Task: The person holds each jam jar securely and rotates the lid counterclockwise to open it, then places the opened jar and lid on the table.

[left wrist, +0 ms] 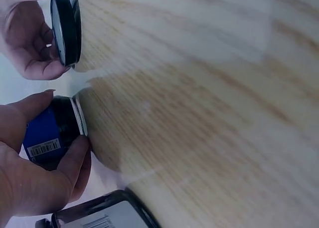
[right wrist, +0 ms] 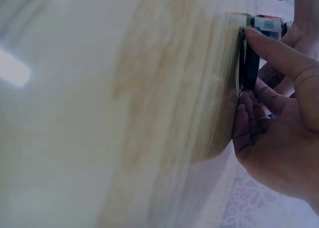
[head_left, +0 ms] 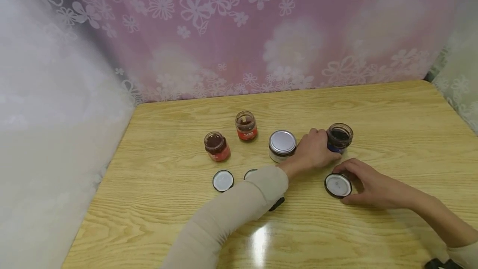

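My left hand (head_left: 314, 149) grips an uncapped glass jar (head_left: 340, 133) with a blue label and dark contents, which stands on the table. In the left wrist view, fingers and thumb span the blue jar (left wrist: 45, 130), its barcode facing the camera. Just in front of it, my right hand (head_left: 373, 185) pinches a dark-rimmed lid (head_left: 338, 185) by its edge, pale inside facing up. The right wrist view has this lid (right wrist: 250, 61) between thumb and fingers, low at the tabletop. Left of my left hand stands a jar with a silver lid (head_left: 282, 141).
Two uncapped jars with red labels, one nearer (head_left: 217, 147) and one farther (head_left: 246, 127), stand to the left on the wooden table (head_left: 160, 202). An upturned lid (head_left: 223, 180) lies in front of them; another lid (head_left: 249, 173) is partly hidden by my left sleeve. A floral curtain (head_left: 224, 32) hangs behind.
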Action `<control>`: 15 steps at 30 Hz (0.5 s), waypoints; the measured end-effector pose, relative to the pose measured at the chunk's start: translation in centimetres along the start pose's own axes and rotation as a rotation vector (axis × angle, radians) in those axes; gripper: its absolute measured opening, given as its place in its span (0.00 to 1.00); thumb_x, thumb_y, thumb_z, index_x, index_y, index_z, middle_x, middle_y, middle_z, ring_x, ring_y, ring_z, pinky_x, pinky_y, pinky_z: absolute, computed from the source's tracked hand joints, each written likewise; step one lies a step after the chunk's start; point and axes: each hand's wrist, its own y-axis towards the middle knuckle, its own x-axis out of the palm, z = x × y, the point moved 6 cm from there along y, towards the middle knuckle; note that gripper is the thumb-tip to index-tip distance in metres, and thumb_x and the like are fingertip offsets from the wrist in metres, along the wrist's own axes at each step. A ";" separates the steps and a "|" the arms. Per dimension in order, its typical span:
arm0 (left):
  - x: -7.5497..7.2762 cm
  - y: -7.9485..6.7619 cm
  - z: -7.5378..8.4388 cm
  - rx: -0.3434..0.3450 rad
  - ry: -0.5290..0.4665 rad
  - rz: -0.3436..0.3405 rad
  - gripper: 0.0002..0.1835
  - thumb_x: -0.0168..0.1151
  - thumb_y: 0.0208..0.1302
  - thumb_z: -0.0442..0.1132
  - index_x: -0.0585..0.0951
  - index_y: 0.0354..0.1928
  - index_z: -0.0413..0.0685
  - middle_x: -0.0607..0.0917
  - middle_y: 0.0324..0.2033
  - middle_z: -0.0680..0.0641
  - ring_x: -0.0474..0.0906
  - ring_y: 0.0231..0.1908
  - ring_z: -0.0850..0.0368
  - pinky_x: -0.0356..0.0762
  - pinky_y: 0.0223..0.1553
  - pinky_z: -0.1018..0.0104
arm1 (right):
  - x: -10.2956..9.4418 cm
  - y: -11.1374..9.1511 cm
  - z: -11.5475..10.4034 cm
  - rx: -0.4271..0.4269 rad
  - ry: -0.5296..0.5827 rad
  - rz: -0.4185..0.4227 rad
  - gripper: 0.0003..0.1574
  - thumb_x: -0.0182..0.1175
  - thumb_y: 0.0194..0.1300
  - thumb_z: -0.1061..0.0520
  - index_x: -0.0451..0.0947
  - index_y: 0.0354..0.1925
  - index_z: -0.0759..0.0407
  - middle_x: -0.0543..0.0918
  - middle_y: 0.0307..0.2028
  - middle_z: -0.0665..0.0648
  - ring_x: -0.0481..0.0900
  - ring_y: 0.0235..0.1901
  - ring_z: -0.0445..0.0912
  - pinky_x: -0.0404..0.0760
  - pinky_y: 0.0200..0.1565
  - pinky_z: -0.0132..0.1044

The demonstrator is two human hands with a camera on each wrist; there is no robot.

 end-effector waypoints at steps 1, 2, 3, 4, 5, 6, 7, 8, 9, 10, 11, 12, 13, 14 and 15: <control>0.0 0.1 0.0 -0.003 -0.003 0.000 0.32 0.66 0.53 0.63 0.75 0.53 0.50 0.74 0.41 0.54 0.74 0.38 0.62 0.73 0.38 0.72 | 0.0 0.0 0.0 0.000 0.003 -0.003 0.37 0.76 0.49 0.51 0.71 0.54 0.57 0.70 0.49 0.52 0.68 0.47 0.36 0.69 0.46 0.25; -0.1 0.1 0.0 -0.006 -0.006 -0.001 0.32 0.66 0.53 0.63 0.75 0.53 0.50 0.74 0.41 0.54 0.74 0.38 0.62 0.73 0.37 0.72 | 0.0 0.0 0.0 -0.001 0.006 -0.005 0.37 0.75 0.49 0.52 0.71 0.54 0.57 0.70 0.49 0.52 0.68 0.47 0.36 0.69 0.45 0.24; -0.1 0.2 0.0 -0.011 -0.006 -0.002 0.32 0.66 0.54 0.63 0.75 0.53 0.50 0.73 0.41 0.53 0.74 0.37 0.62 0.73 0.36 0.72 | -0.1 -0.1 0.0 0.000 0.008 -0.010 0.37 0.75 0.50 0.52 0.70 0.54 0.57 0.70 0.50 0.52 0.68 0.47 0.36 0.69 0.45 0.24; -0.1 0.3 0.0 -0.013 -0.005 -0.003 0.32 0.66 0.54 0.63 0.75 0.53 0.51 0.73 0.41 0.53 0.74 0.37 0.62 0.73 0.36 0.72 | -0.1 -0.1 0.0 0.001 0.010 -0.013 0.37 0.75 0.50 0.52 0.70 0.55 0.57 0.70 0.50 0.52 0.67 0.47 0.36 0.69 0.45 0.24; -0.1 0.4 -0.1 -0.016 -0.005 -0.005 0.32 0.66 0.54 0.63 0.75 0.54 0.51 0.73 0.41 0.53 0.73 0.37 0.62 0.73 0.36 0.72 | -0.1 -0.1 0.0 0.003 0.018 -0.014 0.36 0.75 0.50 0.52 0.70 0.55 0.57 0.69 0.50 0.52 0.68 0.46 0.36 0.69 0.45 0.24; -0.1 0.4 -0.1 -0.017 -0.003 -0.007 0.31 0.66 0.54 0.63 0.75 0.54 0.51 0.73 0.41 0.53 0.73 0.37 0.62 0.73 0.36 0.72 | -0.1 -0.1 -0.1 0.006 0.024 -0.017 0.36 0.74 0.51 0.52 0.69 0.55 0.57 0.69 0.50 0.52 0.68 0.46 0.36 0.69 0.45 0.24; -0.1 0.5 -0.1 -0.017 -0.002 -0.009 0.31 0.65 0.55 0.63 0.75 0.54 0.51 0.73 0.41 0.53 0.73 0.37 0.62 0.73 0.36 0.72 | -0.1 -0.1 -0.1 0.009 0.027 -0.016 0.36 0.74 0.51 0.52 0.69 0.55 0.57 0.69 0.50 0.52 0.68 0.46 0.36 0.69 0.45 0.24; 0.0 0.5 -0.1 -0.016 0.000 -0.012 0.31 0.65 0.55 0.63 0.75 0.54 0.51 0.73 0.41 0.53 0.73 0.37 0.62 0.73 0.37 0.72 | -0.1 -0.1 -0.1 0.012 0.031 -0.016 0.36 0.74 0.51 0.52 0.69 0.55 0.57 0.69 0.50 0.52 0.68 0.46 0.37 0.69 0.45 0.24; 0.0 0.5 -0.1 -0.015 0.003 -0.013 0.31 0.65 0.55 0.62 0.74 0.55 0.51 0.73 0.41 0.53 0.73 0.37 0.62 0.73 0.37 0.72 | -0.1 -0.1 -0.1 0.022 0.038 -0.015 0.36 0.74 0.51 0.52 0.69 0.55 0.56 0.69 0.50 0.52 0.68 0.46 0.37 0.69 0.45 0.24; 0.0 0.5 -0.1 -0.014 0.006 -0.015 0.31 0.65 0.55 0.62 0.74 0.55 0.51 0.73 0.42 0.53 0.73 0.38 0.62 0.74 0.37 0.72 | -0.1 -0.1 -0.1 0.026 0.041 -0.015 0.36 0.74 0.51 0.52 0.69 0.55 0.56 0.69 0.50 0.52 0.68 0.46 0.37 0.69 0.45 0.24; 0.0 0.5 -0.1 -0.013 0.007 -0.014 0.32 0.65 0.55 0.62 0.74 0.55 0.51 0.73 0.42 0.53 0.73 0.38 0.62 0.74 0.37 0.72 | -0.2 -0.1 -0.1 0.029 0.044 -0.014 0.36 0.74 0.51 0.52 0.69 0.56 0.56 0.69 0.51 0.52 0.68 0.46 0.37 0.69 0.45 0.24; 0.0 0.5 0.0 -0.012 0.009 -0.012 0.32 0.65 0.55 0.62 0.74 0.55 0.51 0.73 0.42 0.53 0.73 0.38 0.62 0.74 0.37 0.71 | -0.2 -0.2 -0.1 0.032 0.042 -0.016 0.36 0.74 0.52 0.52 0.69 0.56 0.56 0.68 0.51 0.52 0.68 0.46 0.36 0.69 0.45 0.24; 0.0 0.5 0.0 -0.012 0.009 -0.009 0.32 0.65 0.55 0.63 0.74 0.55 0.51 0.73 0.42 0.53 0.73 0.38 0.62 0.74 0.37 0.71 | -0.2 -0.2 -0.1 0.033 0.042 -0.014 0.36 0.74 0.52 0.52 0.69 0.56 0.56 0.68 0.51 0.52 0.68 0.46 0.36 0.70 0.45 0.25; 0.0 0.5 0.1 -0.014 0.008 -0.006 0.32 0.65 0.55 0.63 0.74 0.55 0.51 0.73 0.41 0.53 0.73 0.38 0.62 0.74 0.38 0.71 | -0.3 -0.2 -0.1 0.037 0.042 -0.013 0.36 0.74 0.52 0.52 0.69 0.56 0.56 0.68 0.51 0.52 0.68 0.46 0.36 0.70 0.44 0.25; 0.0 0.5 0.1 -0.016 0.009 -0.003 0.32 0.65 0.55 0.63 0.74 0.55 0.51 0.73 0.41 0.53 0.73 0.38 0.62 0.74 0.37 0.71 | -0.3 -0.2 0.0 0.039 0.041 -0.014 0.36 0.74 0.52 0.52 0.69 0.56 0.55 0.68 0.51 0.52 0.68 0.45 0.36 0.70 0.44 0.25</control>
